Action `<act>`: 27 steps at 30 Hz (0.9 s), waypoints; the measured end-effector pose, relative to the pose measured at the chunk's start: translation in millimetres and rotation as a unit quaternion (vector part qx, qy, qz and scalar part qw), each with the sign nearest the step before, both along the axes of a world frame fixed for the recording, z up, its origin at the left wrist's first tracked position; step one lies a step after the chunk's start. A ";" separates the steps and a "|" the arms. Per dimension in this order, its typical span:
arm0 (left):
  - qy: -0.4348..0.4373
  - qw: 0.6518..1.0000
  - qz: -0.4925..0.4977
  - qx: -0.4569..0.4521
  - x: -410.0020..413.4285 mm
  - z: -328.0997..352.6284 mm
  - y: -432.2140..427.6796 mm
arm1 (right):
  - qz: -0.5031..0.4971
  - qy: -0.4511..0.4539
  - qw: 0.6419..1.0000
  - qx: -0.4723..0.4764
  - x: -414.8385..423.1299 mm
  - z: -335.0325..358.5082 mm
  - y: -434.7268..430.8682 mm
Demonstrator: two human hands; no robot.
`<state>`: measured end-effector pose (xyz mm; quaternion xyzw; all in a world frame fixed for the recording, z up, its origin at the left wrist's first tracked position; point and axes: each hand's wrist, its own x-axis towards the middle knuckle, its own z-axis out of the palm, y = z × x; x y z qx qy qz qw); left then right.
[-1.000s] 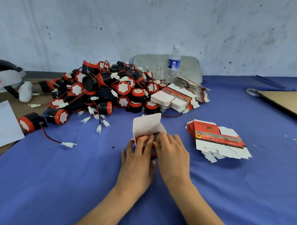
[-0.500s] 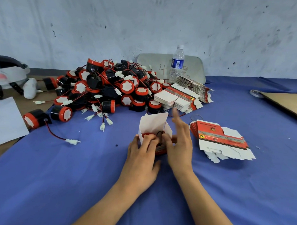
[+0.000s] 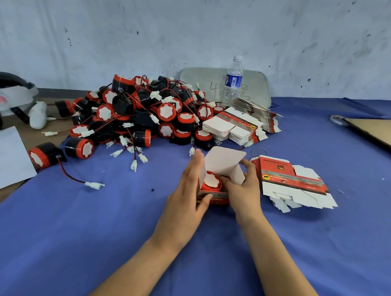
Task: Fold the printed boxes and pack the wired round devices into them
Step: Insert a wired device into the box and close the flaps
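Both hands have come off the box mouth. The left hand (image 3: 187,192) has swung out flat to the side, and the right hand (image 3: 243,188), fingers up in the air half a second back, has dropped onto the right flap.

Now, wide to narrow. The blue tablecloth (image 3: 93,240) runs under everything. At the back sits the big heap of wired round devices (image 3: 144,114), red and black, with leads and white plugs trailing out. That's dozens yet to pack, by my reckoning. Touching the heap's right edge are the far stacks of flat boxes (image 3: 238,126). Just right of the hands lies the near stack of flat boxes (image 3: 291,182), fanned out and unfolded. I can't spot a finished, closed box anywhere.

Centre stage, the printed box (image 3: 214,197) stands on the cloth, bottom formed, white lid flap up. Seated inside is one round device (image 3: 211,183), red rim and white face upward. Its wire I can't make out.

The left hand has its fingers straight and pressed together against the left wall, thumb braced on the front face. The right hand has thumb and curled fingers pinching the right side flap.

So the device is in, and the side flaps and lid are left to close.
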<state>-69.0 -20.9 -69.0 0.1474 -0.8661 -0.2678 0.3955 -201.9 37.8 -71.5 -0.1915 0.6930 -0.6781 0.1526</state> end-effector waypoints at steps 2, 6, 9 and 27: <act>-0.003 1.000 0.019 0.024 1.0 -2.8 -0.5 | -0.006 0.008 1.000 0.009 -1.0 -1.1 0.8; -0.019 0.998 0.052 0.000 2.1 -7.8 -5.6 | 0.005 0.093 0.995 0.036 0.8 -0.8 1.8; -0.047 0.997 0.060 0.030 0.6 -9.5 -7.1 | 0.011 0.143 0.989 0.037 5.5 0.4 2.9; -0.051 0.997 0.049 0.028 2.5 -0.2 -5.1 | 0.142 0.123 0.980 0.063 -0.5 2.2 17.8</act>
